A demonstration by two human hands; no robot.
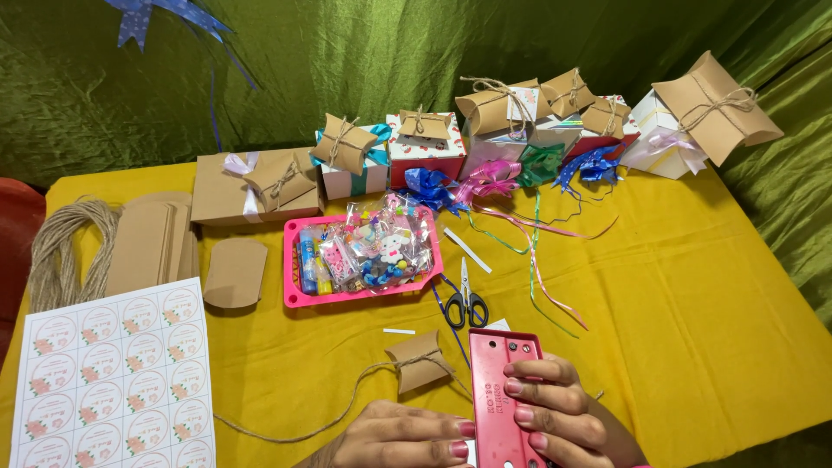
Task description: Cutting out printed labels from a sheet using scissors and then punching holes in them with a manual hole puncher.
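My right hand (555, 407) grips a red flat plastic tool (503, 390), likely a hole punch, at the bottom middle of the head view. My left hand (403, 435) lies beside it on the yellow cloth, fingertips touching the tool's lower left edge. Just above my left hand sits a small brown pillow box (419, 359) tied with jute twine (347, 407) that trails left across the cloth. Black-handled scissors (466, 299) lie a little beyond the tool.
A pink tray (295, 299) of small wrapped toys stands mid-table. A sticker sheet (113, 377), flat brown boxes (156, 243) and a twine bundle (65, 251) sit left. Finished gift boxes (511, 113) and coloured ribbon bows (494, 182) line the back before a green curtain.
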